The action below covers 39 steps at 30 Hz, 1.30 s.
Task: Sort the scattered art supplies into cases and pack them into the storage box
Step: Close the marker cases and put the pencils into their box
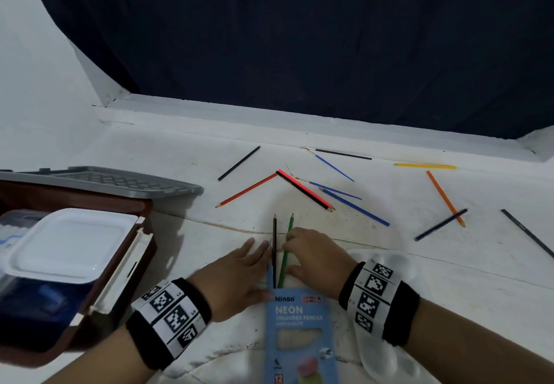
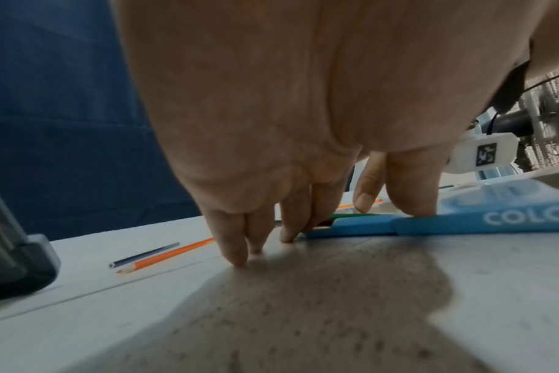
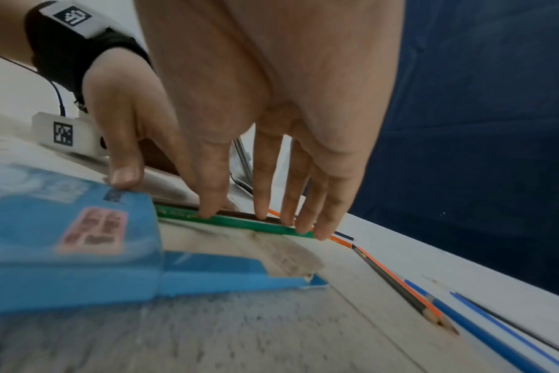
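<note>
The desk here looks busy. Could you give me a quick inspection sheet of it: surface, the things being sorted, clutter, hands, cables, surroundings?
Surface: white table, scuffed and speckled with marks.
Job's things: blue pencil box lying flat, open end facing away; green pencil and dark pencil partly slid in; loose pencils and thin brushes scattered beyond, such as an orange pencil; brown storage box at left with a white-lidded case inside.
Clutter: grey lid behind the storage box.
Hands: left hand steadies the box, thumb on its top; right hand fingertips press on the green pencil.
Cables: thin dark wire at the left wrist.
Surroundings: dark blue curtain, white wall.
</note>
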### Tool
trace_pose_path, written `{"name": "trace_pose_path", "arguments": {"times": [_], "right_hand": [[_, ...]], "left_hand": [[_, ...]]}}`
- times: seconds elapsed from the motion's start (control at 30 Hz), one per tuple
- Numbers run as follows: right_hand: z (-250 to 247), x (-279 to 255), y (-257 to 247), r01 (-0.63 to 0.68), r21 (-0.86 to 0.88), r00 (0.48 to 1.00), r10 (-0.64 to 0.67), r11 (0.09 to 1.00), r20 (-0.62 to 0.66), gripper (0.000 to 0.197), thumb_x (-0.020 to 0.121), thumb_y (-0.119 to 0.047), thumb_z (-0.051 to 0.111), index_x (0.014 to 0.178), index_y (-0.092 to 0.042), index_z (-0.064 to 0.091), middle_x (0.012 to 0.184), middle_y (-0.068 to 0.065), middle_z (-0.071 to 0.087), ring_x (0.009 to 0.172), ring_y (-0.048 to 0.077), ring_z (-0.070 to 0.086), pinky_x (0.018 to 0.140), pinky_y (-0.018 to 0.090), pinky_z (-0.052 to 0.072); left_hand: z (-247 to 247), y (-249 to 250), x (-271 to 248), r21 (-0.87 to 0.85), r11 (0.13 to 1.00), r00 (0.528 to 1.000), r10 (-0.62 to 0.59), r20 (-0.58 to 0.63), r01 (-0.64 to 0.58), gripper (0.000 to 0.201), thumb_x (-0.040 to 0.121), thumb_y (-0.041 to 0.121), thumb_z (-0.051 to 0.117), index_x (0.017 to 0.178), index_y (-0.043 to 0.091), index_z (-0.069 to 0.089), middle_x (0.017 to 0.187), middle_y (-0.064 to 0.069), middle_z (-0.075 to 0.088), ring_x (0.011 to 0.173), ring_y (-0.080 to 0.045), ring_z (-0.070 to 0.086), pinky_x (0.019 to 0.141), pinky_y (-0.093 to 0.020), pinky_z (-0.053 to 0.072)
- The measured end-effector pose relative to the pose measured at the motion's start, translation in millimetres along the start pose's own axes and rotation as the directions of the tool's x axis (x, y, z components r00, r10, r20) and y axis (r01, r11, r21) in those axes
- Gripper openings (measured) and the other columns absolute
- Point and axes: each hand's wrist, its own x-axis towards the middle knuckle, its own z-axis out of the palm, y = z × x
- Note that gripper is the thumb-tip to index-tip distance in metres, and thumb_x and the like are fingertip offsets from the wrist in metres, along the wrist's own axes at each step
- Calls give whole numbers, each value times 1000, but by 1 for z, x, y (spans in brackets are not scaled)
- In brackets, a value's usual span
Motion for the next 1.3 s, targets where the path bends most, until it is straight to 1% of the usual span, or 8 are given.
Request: {"name": "trace_pose_path", "arguments": {"times": [0.33,0.5,0.67,0.77,0.9,1.03,1.2,1.3], "right_hand": [[23,-17,-12,152,80,988,-152,985,-8,24,88,4,48,102,-6,64,100,9,62,90,24,58,78,33,45],[11,-26,-11,140,294,990,-136,945,-36,29,90,-1,48,111,-7,67,91,10,68,76,17,59,73,33,50],[-3,-43,-1,113,444,992,-76,889,-100,35,93,-10,57,128,-13,64,114,6,70,100,13,62,88,20,46],[-5,-59,7,78,458,984,4,886,-176,30,95,-15,58,125,-14,66,117,2,69,105,11,61,93,24,47],[-8,-94,26,15,440,919,161,898,-361,21,95,-15,58,112,-17,70,101,-6,71,90,3,63,83,22,51],[-19,-136,51,-208,343,789,364,916,-494,14,91,-17,62,103,-23,68,83,-12,64,70,5,61,68,31,54],[-23,-187,73,-395,376,659,543,838,-520,17,89,-19,66,104,-27,65,77,-12,60,61,10,58,60,32,52],[-28,-219,88,-446,377,643,584,812,-496,19,89,-19,66,105,-29,64,77,-13,59,60,11,58,59,30,51]], "left_hand": [[-6,6,6,43,999,1000,-9,-12,9,100,82,76,18,157,17,-12,164,4,-17,150,-9,-17,125,-30,3],[-5,4,9,-3,1000,999,-10,-34,9,120,56,83,4,157,21,-7,161,10,-16,149,-5,-14,124,-29,9],[-10,4,16,4,1000,999,-26,-34,26,98,85,77,31,158,21,-4,165,6,-8,152,-7,-4,124,-29,10],[-18,10,18,19,999,999,-33,-17,33,117,62,86,13,158,20,-5,165,5,-8,152,-6,-4,120,-23,3],[-29,26,9,-14,1000,999,-20,-51,19,92,93,67,37,159,18,-5,167,4,-2,153,-9,3,122,-26,11],[-47,47,-5,-145,987,969,32,-243,-69,78,92,71,35,157,33,14,158,17,29,141,-4,35,111,-24,34],[-70,90,13,-172,956,903,150,-403,-236,59,89,73,30,141,48,39,97,22,57,88,1,55,79,-18,46],[-78,116,30,-179,935,888,214,-406,-307,53,91,68,37,138,45,45,84,14,59,79,-3,56,75,-23,49]]}}
